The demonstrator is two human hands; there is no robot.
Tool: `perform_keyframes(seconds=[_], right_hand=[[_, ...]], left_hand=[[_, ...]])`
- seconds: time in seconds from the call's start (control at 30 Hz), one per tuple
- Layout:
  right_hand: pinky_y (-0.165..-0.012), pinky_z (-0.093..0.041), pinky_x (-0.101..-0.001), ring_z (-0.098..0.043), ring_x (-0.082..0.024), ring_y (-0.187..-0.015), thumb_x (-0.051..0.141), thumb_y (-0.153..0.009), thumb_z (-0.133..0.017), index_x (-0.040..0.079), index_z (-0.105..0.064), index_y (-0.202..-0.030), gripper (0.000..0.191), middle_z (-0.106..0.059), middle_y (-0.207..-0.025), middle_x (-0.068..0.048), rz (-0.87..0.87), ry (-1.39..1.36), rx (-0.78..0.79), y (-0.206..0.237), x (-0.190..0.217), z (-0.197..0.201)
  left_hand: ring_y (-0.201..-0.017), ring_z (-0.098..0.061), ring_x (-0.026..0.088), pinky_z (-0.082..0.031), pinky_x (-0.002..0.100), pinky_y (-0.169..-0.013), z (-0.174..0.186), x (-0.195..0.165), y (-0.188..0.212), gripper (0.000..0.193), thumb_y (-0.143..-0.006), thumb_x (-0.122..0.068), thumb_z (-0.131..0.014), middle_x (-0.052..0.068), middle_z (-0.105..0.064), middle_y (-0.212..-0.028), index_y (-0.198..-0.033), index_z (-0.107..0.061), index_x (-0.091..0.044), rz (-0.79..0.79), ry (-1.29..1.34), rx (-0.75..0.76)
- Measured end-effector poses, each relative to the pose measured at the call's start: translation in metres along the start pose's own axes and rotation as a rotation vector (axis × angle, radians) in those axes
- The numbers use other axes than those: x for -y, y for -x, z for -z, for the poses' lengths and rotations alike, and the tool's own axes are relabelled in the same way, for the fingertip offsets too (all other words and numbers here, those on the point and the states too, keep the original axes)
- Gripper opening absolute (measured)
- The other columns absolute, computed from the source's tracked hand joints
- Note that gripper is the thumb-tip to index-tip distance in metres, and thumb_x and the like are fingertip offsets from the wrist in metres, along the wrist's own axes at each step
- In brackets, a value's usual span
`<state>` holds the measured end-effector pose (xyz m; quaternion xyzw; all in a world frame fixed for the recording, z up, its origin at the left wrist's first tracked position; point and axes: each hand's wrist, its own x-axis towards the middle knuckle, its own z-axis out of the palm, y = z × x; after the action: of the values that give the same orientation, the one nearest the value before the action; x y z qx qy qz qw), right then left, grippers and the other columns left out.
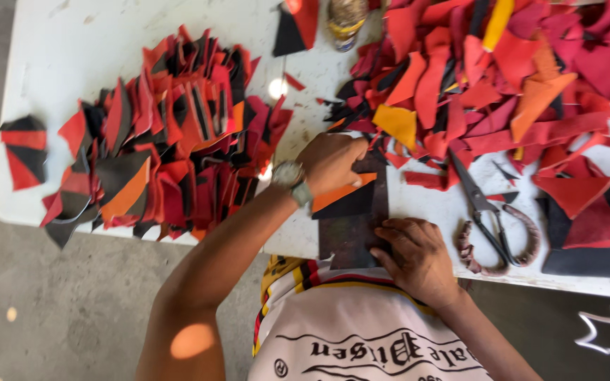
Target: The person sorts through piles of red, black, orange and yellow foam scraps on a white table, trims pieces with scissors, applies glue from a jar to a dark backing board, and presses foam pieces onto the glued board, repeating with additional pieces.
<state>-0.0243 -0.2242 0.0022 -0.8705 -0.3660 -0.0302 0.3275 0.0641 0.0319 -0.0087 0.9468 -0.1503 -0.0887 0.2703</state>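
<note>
**Both hands flat on one dark template**

My left hand presses fingers-together on the dark rectangular template at the table's near edge; my right hand pins its lower corner, fingers spread. One orange piece underneath. One pair of scissors just right. Two scrap piles. One round tin, far edge.

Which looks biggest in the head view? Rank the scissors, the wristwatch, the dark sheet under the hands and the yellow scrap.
1. Dark sheet.
2. Scissors.
3. Yellow scrap.
4. Wristwatch.
All lie at about table height, so nearness hardly skews this.
</note>
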Motion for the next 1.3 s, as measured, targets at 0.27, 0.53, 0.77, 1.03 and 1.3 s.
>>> perform_keyframes(seconds=[0.27,0.53,0.77,1.03,1.3], right_hand=[[-0.075,-0.053,-0.0384,-0.065,-0.028,-0.086,0.002,-0.076,-0.081,0.007,-0.067,-0.093,0.023,-0.066,-0.094,-0.008,-0.027,-0.163,-0.117,0.012,-0.004,-0.003],[-0.073,-0.058,-0.0364,-0.071,-0.026,-0.082,0.003,-0.074,-0.079,0.009,-0.070,-0.085,0.016,-0.070,-0.089,-0.007,-0.085,-0.212,-0.115,0.000,-0.012,-0.003],[-0.074,-0.058,-0.0372,-0.072,-0.026,-0.082,0.005,-0.086,-0.074,0.003,-0.072,-0.096,0.010,-0.072,-0.099,-0.011,-0.269,-0.036,-0.315,-0.086,-0.088,0.050],[-0.070,-0.054,-0.0361,-0.067,-0.027,-0.077,0.010,-0.092,-0.080,-0.002,-0.070,-0.103,0.018,-0.068,-0.095,-0.017,-0.256,0.154,-0.461,-0.127,-0.125,0.110],[-0.072,-0.055,-0.0358,-0.070,-0.027,-0.079,0.011,-0.096,-0.078,0.002,-0.075,-0.106,0.014,-0.072,-0.097,-0.015,-0.266,0.183,-0.423,-0.109,-0.151,0.133]], left_hand=[[-0.105,-0.064,0.031,-0.055,0.043,-0.088,-0.037,-0.062,0.086,0.026,-0.089,-0.018,-0.075,0.008,-0.064,-0.121,-0.112,-0.066,-0.007,-0.140,0.080,-0.368],[-0.110,-0.066,0.034,-0.056,0.042,-0.086,-0.051,-0.053,0.093,0.041,-0.091,-0.026,-0.073,0.013,-0.063,-0.131,-0.126,-0.066,-0.004,0.033,0.150,-0.253],[-0.118,-0.064,0.035,-0.053,0.043,-0.095,-0.059,-0.037,0.094,0.039,-0.095,-0.027,-0.071,0.014,-0.063,-0.135,-0.127,-0.067,-0.004,-0.022,0.124,-0.272],[-0.120,-0.062,0.034,-0.052,0.042,-0.096,-0.066,-0.041,0.101,0.040,-0.096,-0.026,-0.068,0.011,-0.061,-0.138,-0.131,-0.066,-0.006,0.015,0.097,-0.321],[-0.118,-0.063,0.033,-0.052,0.043,-0.093,-0.067,-0.037,0.097,0.040,-0.095,-0.027,-0.068,0.010,-0.061,-0.137,-0.130,-0.066,-0.008,-0.026,0.055,-0.359]])
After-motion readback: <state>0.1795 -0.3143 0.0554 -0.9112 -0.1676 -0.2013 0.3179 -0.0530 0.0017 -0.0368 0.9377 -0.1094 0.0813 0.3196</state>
